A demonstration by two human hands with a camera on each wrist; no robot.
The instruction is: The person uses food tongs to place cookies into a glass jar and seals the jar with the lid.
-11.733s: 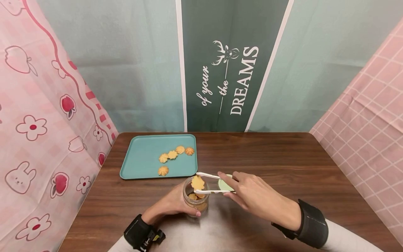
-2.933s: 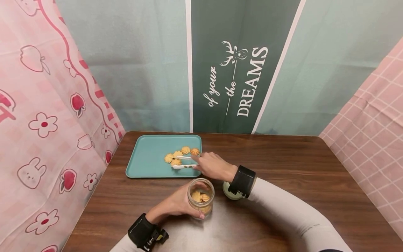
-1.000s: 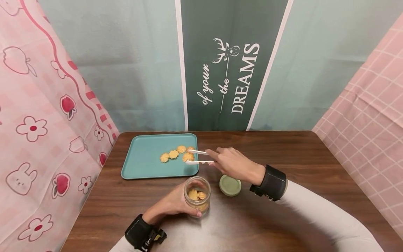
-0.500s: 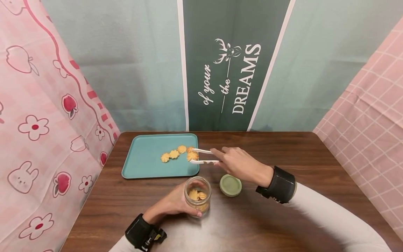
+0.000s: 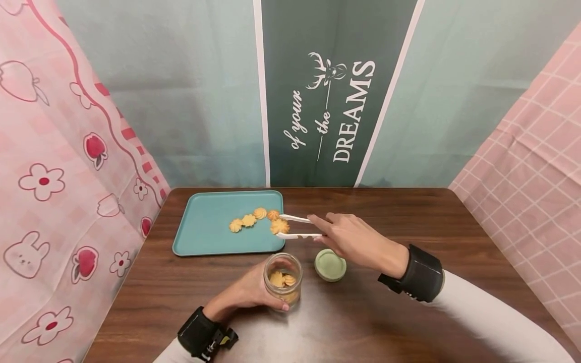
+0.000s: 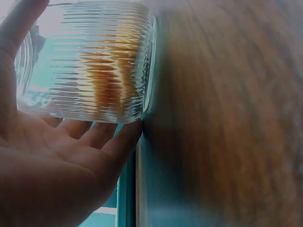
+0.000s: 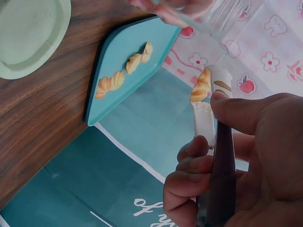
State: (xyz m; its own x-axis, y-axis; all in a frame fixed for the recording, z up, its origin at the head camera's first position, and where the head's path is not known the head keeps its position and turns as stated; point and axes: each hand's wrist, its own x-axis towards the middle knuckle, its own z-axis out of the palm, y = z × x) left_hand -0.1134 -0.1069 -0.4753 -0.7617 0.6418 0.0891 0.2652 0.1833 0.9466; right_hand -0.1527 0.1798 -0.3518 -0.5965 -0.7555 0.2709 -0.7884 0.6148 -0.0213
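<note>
While the head view looks down on the tabletop, the right hand squeezes white tongs around a cookie above the teal tray, and the left hand wraps the glass jar. At the left wrist, fingers curl under the ribbed jar. At the right wrist, thumb and fingers clamp the tongs, cookie between the tips.

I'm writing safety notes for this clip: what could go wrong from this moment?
The cookie is pinched only between the thin tips of the white tongs held by the right hand; it might slip or crumble over the tray. The glass jar, steadied by the left hand, has a narrow mouth, so the cookie could catch its rim.
</note>
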